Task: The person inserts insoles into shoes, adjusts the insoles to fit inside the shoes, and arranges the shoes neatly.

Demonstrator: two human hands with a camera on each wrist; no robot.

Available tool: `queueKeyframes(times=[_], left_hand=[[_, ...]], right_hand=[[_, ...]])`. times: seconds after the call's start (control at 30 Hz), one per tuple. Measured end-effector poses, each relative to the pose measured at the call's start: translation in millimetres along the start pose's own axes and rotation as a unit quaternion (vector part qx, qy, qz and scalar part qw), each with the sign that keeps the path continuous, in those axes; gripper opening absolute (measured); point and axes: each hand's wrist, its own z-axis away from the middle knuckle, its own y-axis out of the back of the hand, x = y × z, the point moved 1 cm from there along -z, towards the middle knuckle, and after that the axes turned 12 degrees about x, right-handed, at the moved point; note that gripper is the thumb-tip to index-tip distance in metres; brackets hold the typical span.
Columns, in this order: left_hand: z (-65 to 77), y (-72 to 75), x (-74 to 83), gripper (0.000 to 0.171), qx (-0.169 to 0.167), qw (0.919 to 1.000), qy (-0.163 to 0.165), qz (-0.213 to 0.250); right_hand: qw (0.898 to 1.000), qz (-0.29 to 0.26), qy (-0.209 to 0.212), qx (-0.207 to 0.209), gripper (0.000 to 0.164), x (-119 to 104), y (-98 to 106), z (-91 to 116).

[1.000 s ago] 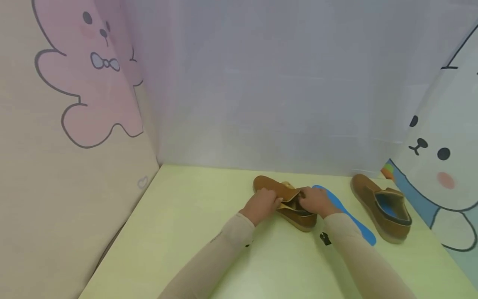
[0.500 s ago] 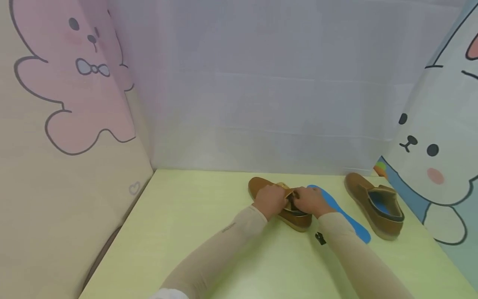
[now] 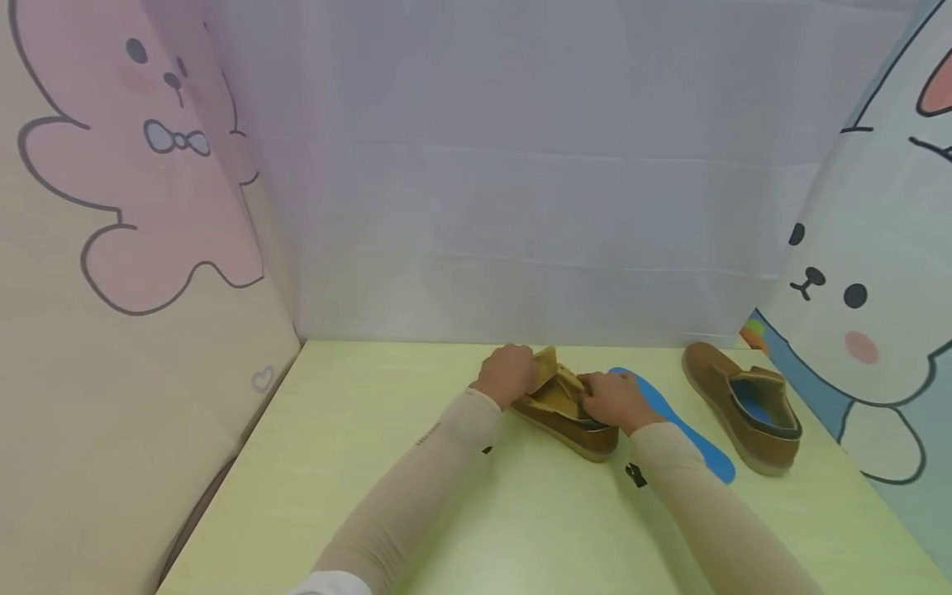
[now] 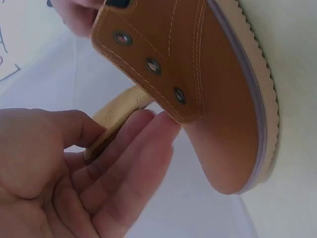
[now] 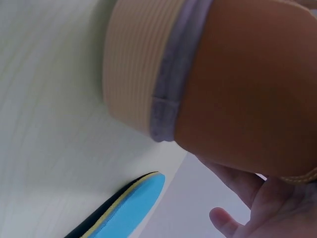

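A brown lace-up style shoe [image 3: 568, 434] without visible laces stands on the table, its opening spread wide. My left hand [image 3: 508, 376] pinches the tan tongue [image 3: 545, 365] and holds it up and forward; in the left wrist view the thumb and fingers close on the tongue [image 4: 116, 114] beside the eyelet flap [image 4: 151, 67]. With my right hand [image 3: 616, 399] I grip the far side of the shoe's opening. In the right wrist view the heel [image 5: 242, 89] hides most of that hand's fingers.
A blue insole [image 3: 692, 434] lies to the right of my right hand. Beyond it stands a second brown shoe [image 3: 744, 405] with blue inside. A small black mark [image 3: 635, 474] shows on the table near the right sleeve. A pale curtain hangs behind the table.
My left hand moved from the near flap across the shoe's opening, then forward and left, raising the tongue. The opening is wider now. My right hand stayed at the far side.
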Motion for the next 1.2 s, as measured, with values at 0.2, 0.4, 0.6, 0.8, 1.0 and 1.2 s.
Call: queueKeyframes(times=[0.2, 0.4, 0.6, 0.8, 1.0, 1.2], left_hand=[[-6.3, 1.2, -19.0, 0.045, 0.008, 0.9989, 0.046, 0.006], [-16.6, -22.6, -38.6, 0.043, 0.01, 0.9975, 0.065, -0.026], [-19.7, -39.0, -47.3, 0.044, 0.0, 0.9972, 0.064, -0.039], [-18.3, -37.9, -39.8, 0.046, 0.018, 0.9968, 0.056, -0.054], [-17.2, -41.1, -36.1, 0.04, 0.04, 0.996, 0.055, -0.058], [-13.6, -47.6, -33.4, 0.018, 0.077, 0.993, -0.007, -0.089]], right_hand=[[1.0, 0.019, 0.016, -0.005, 0.045, -2.1, 3.6, 0.9], [1.0, 0.002, 0.014, -0.01, 0.045, 1.3, 5.0, 4.2], [1.0, -0.006, 0.008, -0.01, 0.046, 1.7, 3.1, 1.4], [1.0, -0.012, 0.004, -0.002, 0.046, 2.7, 4.7, 1.6], [1.0, -0.019, 0.008, 0.006, 0.046, 2.2, 5.0, 1.4], [0.997, -0.07, -0.01, -0.003, 0.048, 3.4, 0.7, 2.4]])
